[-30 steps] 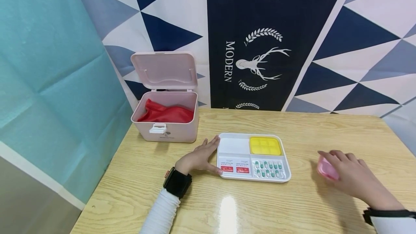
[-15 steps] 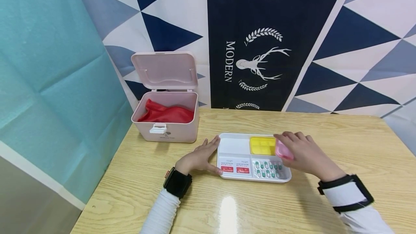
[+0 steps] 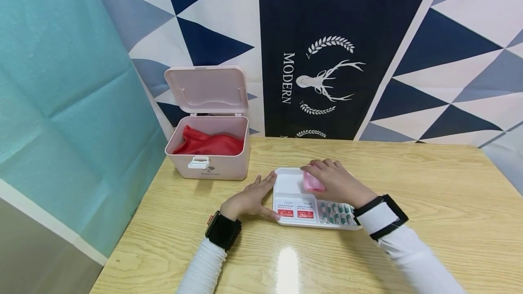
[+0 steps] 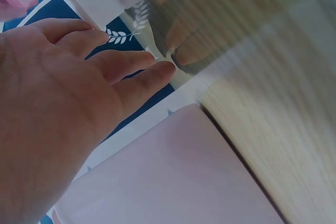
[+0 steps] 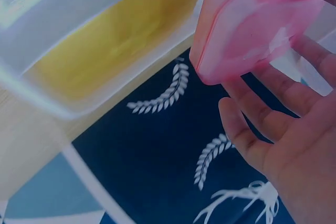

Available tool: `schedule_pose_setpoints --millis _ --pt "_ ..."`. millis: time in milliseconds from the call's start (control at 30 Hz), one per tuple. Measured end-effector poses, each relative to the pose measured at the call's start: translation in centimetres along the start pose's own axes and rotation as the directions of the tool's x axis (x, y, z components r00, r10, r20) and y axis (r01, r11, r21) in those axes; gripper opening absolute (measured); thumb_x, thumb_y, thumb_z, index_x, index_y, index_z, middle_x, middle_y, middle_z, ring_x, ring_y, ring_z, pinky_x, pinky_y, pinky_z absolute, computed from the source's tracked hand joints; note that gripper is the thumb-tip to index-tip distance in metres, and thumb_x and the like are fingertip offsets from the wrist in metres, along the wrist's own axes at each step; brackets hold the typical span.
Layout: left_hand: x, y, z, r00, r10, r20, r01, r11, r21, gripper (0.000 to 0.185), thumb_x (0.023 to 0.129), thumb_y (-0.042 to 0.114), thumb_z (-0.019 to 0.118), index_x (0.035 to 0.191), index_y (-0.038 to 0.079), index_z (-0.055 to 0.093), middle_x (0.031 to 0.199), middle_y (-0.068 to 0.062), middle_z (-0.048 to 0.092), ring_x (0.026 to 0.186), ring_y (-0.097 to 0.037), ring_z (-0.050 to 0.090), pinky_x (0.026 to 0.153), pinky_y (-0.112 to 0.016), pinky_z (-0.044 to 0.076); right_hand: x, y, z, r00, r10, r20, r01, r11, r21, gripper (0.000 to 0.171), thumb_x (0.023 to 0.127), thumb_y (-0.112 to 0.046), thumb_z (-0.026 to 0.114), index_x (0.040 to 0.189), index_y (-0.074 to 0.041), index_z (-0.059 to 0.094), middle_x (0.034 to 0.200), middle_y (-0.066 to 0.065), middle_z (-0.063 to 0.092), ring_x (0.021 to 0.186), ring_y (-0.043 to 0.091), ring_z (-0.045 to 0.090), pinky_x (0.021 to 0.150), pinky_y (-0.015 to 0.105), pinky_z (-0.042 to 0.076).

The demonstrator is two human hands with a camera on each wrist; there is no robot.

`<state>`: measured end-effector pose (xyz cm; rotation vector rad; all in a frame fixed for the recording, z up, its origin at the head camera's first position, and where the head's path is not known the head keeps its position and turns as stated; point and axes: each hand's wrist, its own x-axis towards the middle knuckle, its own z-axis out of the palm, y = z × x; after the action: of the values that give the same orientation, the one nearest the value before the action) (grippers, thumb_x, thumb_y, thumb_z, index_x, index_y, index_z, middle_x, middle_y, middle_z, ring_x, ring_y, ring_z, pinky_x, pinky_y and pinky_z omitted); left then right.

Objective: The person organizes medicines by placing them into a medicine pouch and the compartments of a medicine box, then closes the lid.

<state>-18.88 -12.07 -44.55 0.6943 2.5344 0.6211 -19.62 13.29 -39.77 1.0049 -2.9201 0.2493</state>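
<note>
My right hand (image 3: 341,185) grips a small translucent pink plastic box (image 3: 313,182) above the back of a white divided tray (image 3: 288,183). In the right wrist view, thumb and fingers pinch the pink box (image 5: 257,30) by its edges. My left hand (image 3: 250,198) rests against the tray's left edge, fingers spread. A yellow box (image 5: 121,45) lies in the back right compartment, hidden by my right hand in the head view. Red-and-white packets (image 3: 305,213) fill the front left compartment. Capsules in a blister pack (image 3: 336,213) lie front right, partly covered by my right hand.
A pale pink storage box (image 3: 216,167) with its lid raised stands at the back left, a red cloth item (image 3: 214,143) inside. The wooden table (image 3: 429,185) meets a patterned wall cloth (image 3: 314,35) behind. A teal cloth (image 3: 81,103) hangs at the left.
My right hand has carried the pink box leftward from the table's right side to above the tray, now near the back left compartment. The left hand has stayed still.
</note>
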Motion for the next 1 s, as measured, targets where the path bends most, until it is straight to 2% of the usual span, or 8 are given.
schedule_pose_setpoints --millis 233,567,767,1000 --pt "-0.1 0.2 -0.2 1.0 -0.006 0.003 0.006 1.0 0.011 0.112 0.068 0.053 0.072 0.148 0.016 0.003 0.155 0.004 -0.003 0.14 -0.036 0.0 0.113 -0.051 0.012 2.0 -1.1 0.7 0.997 -0.027 0.067 0.021 0.997 0.079 0.059 0.076 -0.028 0.072 0.129 -0.013 0.05 0.129 0.015 0.051 0.116 0.037 0.047 0.096 0.059 0.034" --pt "-0.1 0.2 -0.3 1.0 0.004 0.007 -0.004 1.0 0.004 0.111 0.069 0.052 0.071 0.148 0.015 0.003 0.155 0.003 -0.002 0.14 -0.037 0.0 0.112 -0.052 0.012 2.8 -0.9 2.1 0.994 -0.053 0.101 0.036 0.986 0.161 0.053 0.078 -0.02 0.071 0.127 -0.017 0.052 0.133 0.018 0.047 0.122 0.038 0.043 0.1 0.06 0.031" --pt "-0.1 0.1 -0.3 1.0 0.008 0.005 -0.008 1.0 0.004 0.111 0.069 0.052 0.072 0.148 0.015 0.003 0.155 0.003 -0.002 0.14 -0.037 0.0 0.112 -0.052 0.012 3.1 -0.8 2.5 0.992 -0.049 0.116 0.029 0.985 0.168 0.053 0.076 -0.02 0.073 0.125 -0.016 0.053 0.13 0.016 0.048 0.12 0.038 0.044 0.1 0.059 0.031" --pt "-0.1 0.1 -0.2 1.0 0.007 0.001 -0.007 1.0 0.007 0.111 0.069 0.052 0.072 0.148 0.016 0.002 0.155 0.004 -0.003 0.14 -0.036 0.0 0.113 -0.051 0.012 3.2 -0.6 3.1 0.994 -0.053 0.101 0.039 0.991 0.128 0.054 0.075 -0.023 0.073 0.124 -0.016 0.054 0.126 0.013 0.051 0.116 0.034 0.045 0.099 0.055 0.033"
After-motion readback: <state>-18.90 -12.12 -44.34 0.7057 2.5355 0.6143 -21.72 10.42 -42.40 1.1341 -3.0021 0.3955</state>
